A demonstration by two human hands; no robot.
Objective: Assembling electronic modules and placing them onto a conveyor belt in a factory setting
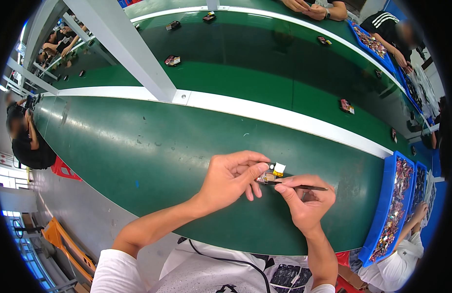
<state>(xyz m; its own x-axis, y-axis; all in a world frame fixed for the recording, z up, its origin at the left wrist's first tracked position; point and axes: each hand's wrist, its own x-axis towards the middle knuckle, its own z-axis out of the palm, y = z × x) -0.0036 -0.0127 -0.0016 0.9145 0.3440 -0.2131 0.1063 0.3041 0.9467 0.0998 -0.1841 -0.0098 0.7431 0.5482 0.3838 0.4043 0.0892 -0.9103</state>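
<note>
My left hand [226, 178] pinches a small electronic assembly [268, 176] between thumb and fingers, just above the green table. A white square piece [280, 168] with a yellow strip sticks up from its right end. My right hand [309, 198] grips slim dark tweezers [309, 187] between thumb and fingers. Their tip reaches the near edge of the assembly, beside my left fingertips. Finer details of the assembly are too small to make out, and my fingers cover part of it.
Green table [152, 132] surrounds my hands, bounded by a white rail [265, 117] and a grey post [123, 49]. Beyond runs a green belt [245, 63] carrying several small assemblies [172, 60]. A blue bin [381, 215] of small parts stands right, near a co-worker's arm [411, 227].
</note>
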